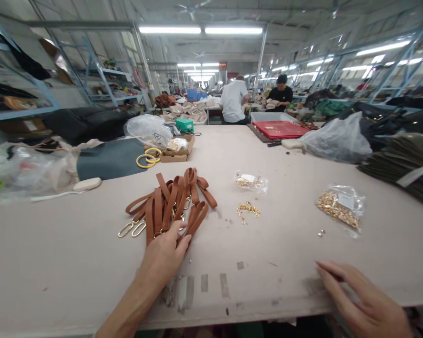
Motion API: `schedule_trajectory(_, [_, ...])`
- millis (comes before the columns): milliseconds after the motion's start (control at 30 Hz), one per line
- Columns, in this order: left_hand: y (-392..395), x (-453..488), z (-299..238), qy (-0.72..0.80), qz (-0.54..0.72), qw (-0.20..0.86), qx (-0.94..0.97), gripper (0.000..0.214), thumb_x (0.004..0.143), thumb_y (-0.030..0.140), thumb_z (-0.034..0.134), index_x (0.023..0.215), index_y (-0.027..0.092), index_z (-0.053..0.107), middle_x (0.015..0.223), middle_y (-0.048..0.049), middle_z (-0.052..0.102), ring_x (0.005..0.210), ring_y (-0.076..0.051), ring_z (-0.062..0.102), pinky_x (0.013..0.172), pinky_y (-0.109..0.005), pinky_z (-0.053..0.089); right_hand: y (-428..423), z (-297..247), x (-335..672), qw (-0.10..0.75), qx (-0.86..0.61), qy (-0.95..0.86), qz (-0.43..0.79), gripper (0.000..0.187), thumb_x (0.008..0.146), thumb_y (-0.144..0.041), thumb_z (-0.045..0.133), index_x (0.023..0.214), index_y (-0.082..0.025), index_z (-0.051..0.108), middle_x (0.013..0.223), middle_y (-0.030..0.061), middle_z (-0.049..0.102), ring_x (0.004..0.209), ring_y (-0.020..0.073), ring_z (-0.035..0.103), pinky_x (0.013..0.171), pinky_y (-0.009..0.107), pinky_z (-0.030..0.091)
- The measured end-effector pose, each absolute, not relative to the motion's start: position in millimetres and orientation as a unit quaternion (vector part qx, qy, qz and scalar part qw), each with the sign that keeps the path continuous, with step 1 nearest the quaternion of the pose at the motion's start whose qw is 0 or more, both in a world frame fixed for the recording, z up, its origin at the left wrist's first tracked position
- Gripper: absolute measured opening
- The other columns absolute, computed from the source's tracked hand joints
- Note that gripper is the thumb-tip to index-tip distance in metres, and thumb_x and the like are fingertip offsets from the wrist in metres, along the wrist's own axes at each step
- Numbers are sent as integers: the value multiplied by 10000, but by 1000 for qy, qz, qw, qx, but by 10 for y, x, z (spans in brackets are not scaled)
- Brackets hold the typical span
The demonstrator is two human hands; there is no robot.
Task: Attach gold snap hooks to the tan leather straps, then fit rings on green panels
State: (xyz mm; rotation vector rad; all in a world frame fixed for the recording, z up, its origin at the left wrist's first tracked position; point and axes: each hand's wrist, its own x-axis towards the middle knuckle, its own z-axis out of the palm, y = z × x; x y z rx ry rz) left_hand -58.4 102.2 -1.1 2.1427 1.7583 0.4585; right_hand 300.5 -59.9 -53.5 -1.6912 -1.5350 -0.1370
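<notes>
A pile of brown straps with gold metal clasps and oval rings lies left of the middle of the table. My left hand reaches onto its near side, thumb and index finger apart, the other fingertips partly hidden among the straps. Two gold oval rings stick out at the pile's left. Near the front edge on the right, my right hand hovers low with fingers stretched out; nothing shows in it. Loose gold fittings lie right of the straps, in front of a small clear bag of them.
A larger bag of gold fittings is at the right, two loose metal pieces before it. Further back are a cardboard box, yellow rings, a red sheet stack and dark stacked pieces. Two people stand beyond the table.
</notes>
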Motion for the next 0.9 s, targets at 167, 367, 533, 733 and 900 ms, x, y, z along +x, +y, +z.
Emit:
schedule_trajectory(167, [966, -635, -132, 582, 320, 355, 658, 297, 870, 414, 513, 1098, 228, 553, 694, 45, 617, 628, -154, 584, 617, -253, 425, 287, -459, 2345, 257, -592, -762, -60, 302, 937, -314, 469, 1182, -235, 627, 1139, 77, 675, 1055, 247, 594, 899, 445, 513])
schedule_trajectory(367, [926, -684, -136, 531, 373, 553, 523, 315, 816, 341, 597, 1078, 180, 529, 754, 34, 599, 592, -105, 566, 546, -219, 429, 690, -656, 2093, 203, -606, -760, -118, 358, 940, -336, 458, 1221, -169, 606, 1220, 114, 644, 1116, 313, 545, 914, 511, 475])
schedule_trajectory(533, [889, -753, -150, 483, 398, 635, 453, 292, 715, 218, 672, 982, 163, 569, 827, 3, 630, 735, -112, 616, 725, -256, 504, 679, -653, 2151, 268, -595, -749, -117, 336, 947, -346, 439, 1128, -152, 645, 1080, 118, 700, 1008, 273, 613, 905, 462, 496])
schedule_trajectory(733, [773, -746, -99, 529, 305, 367, 702, 308, 744, 65, 554, 982, 226, 663, 1067, -60, 602, 989, -209, 595, 902, -382, 483, 596, -547, 2152, 359, -598, -712, -85, 269, 936, -360, 464, 954, -189, 671, 927, 76, 724, 849, 221, 681, 784, 371, 546])
schedule_trajectory(900, [684, -643, -10, 537, 197, 103, 814, 248, 860, 125, 499, 968, 217, 702, 1268, -109, 540, 1162, -276, 514, 1011, -442, 415, 515, -535, 2126, 390, -587, -707, -66, 236, 930, -333, 485, 961, -192, 673, 922, 58, 729, 839, 202, 686, 783, 350, 548])
